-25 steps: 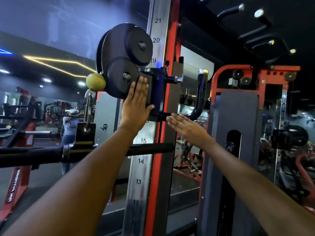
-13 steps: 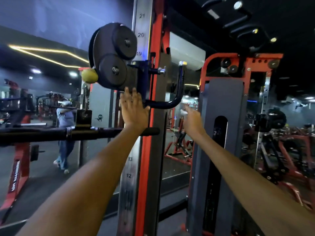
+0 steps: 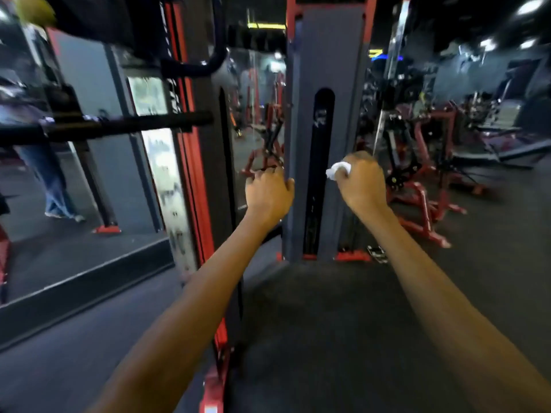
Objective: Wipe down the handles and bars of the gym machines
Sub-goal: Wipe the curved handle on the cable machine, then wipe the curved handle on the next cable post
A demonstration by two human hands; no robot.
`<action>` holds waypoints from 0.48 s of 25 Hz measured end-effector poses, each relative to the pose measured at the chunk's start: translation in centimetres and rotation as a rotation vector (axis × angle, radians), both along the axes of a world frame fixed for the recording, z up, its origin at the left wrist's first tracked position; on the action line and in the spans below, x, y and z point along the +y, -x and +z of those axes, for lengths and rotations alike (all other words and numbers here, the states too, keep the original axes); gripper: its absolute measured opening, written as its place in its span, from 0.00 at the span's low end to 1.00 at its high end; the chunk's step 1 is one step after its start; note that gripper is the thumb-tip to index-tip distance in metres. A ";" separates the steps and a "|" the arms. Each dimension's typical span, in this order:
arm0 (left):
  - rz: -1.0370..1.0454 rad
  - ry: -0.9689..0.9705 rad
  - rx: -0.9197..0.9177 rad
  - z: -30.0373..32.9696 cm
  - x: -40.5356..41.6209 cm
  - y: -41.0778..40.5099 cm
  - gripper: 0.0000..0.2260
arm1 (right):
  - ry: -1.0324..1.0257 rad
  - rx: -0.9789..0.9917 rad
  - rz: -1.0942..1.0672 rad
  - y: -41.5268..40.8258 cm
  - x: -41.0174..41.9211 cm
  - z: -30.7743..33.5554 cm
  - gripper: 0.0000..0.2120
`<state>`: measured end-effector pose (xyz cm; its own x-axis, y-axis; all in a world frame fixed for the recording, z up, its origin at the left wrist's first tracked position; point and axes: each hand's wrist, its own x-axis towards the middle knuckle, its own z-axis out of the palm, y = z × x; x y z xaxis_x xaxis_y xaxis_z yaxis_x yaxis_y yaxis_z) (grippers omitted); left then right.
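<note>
My right hand (image 3: 362, 181) grips a small white wipe (image 3: 337, 169), held in front of the grey slotted cover (image 3: 323, 70) of a red-framed weight stack. My left hand (image 3: 268, 193) has its fingers curled at the cover's left edge; the blur hides whether it holds anything. A black curved handle (image 3: 208, 62) hangs from the red upright (image 3: 190, 162) at upper left. A black bar (image 3: 128, 125) juts out from the left, above and left of both hands.
A mirror (image 3: 89, 174) on the left reflects a person in jeans. Red machine frames (image 3: 423, 204) stand on the dark rubber floor (image 3: 313, 323) to the right. A yellow ball (image 3: 34, 8) shows at the top left corner.
Both hands have dropped from the pulley carriage and curved handle down to the grey cover. The view has tilted downward. The right hand is now fisted round the white wipe.
</note>
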<state>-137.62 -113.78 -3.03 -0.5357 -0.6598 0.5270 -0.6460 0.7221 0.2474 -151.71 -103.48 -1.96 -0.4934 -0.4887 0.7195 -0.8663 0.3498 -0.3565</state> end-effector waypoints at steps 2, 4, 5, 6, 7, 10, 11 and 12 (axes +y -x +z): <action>-0.077 -0.028 0.021 -4.1 3.1 0.5 0.15 | 0.032 -0.022 -0.028 0.3 4.2 -4.1 0.12; -0.143 -0.088 -0.012 -8.4 6.2 1.2 0.14 | 0.024 -0.083 -0.076 0.4 7.9 -8.3 0.06; -0.170 -0.120 -0.053 -10.3 7.6 1.7 0.15 | 0.000 -0.117 -0.087 0.5 9.2 -10.2 0.05; -0.197 -0.144 -0.100 -11.8 8.7 2.3 0.16 | -0.032 -0.146 -0.106 0.7 10.2 -11.8 0.05; -0.227 -0.163 -0.145 -13.1 9.6 3.0 0.17 | -0.061 -0.171 -0.134 1.3 10.9 -13.2 0.05; -0.300 -0.196 -0.219 -15.5 10.5 5.1 0.18 | -0.132 -0.197 -0.187 3.9 12.0 -16.1 0.07; -0.315 -0.206 -0.231 -15.8 10.5 6.2 0.18 | -0.147 -0.210 -0.203 5.3 12.2 -16.7 0.07; -0.327 -0.214 -0.239 -16.1 10.3 7.5 0.18 | -0.164 -0.224 -0.219 6.7 12.3 -17.1 0.08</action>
